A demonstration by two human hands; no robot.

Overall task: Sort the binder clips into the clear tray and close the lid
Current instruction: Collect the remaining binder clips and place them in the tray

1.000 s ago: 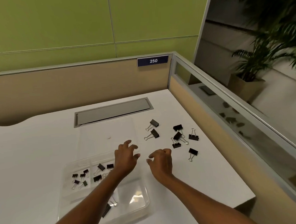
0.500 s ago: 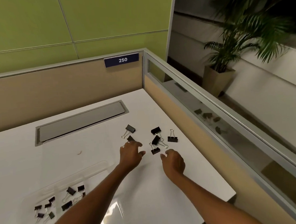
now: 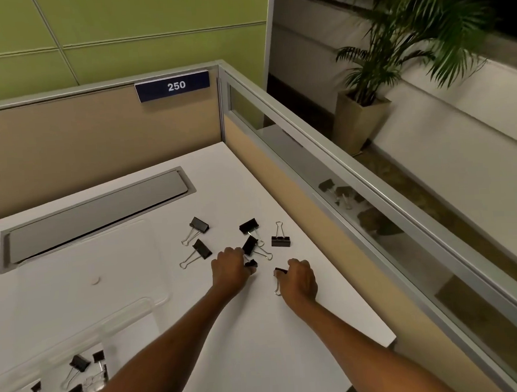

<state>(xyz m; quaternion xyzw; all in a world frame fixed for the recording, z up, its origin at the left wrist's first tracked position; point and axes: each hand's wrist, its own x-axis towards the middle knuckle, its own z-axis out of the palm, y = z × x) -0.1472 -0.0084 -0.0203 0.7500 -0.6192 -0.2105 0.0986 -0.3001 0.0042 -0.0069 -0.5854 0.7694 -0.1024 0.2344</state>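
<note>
Clear tray (image 3: 128, 314): lower left on the desk (image 3: 259, 332), its lid (image 3: 82, 261) lying open and flat behind it.
Sorted clips (image 3: 79, 362): black, spread over two tray compartments.
Loose clips (image 3: 202, 248): five on the desk, beyond the hands.
Left hand (image 3: 230, 268): fingers curled, pinching a small clip (image 3: 251, 263).
Right hand (image 3: 298, 279): curled round a second clip (image 3: 280, 271).

Left hand (image 3: 228, 270) and right hand (image 3: 298, 279) are down in the loose black binder clips (image 3: 249, 245) near the right edge of the white desk top (image 3: 260, 347), with just a narrow strip of surface before the tan, glass-topped side partition (image 3: 283, 179) walls that side off. Behind the scatter, open desk runs back to the tan rear panel (image 3: 67, 153). Leftward, a broad bare lane reaches the clear plastic tray (image 3: 128, 313), crossed only by the left forearm (image 3: 169, 337).
</note>
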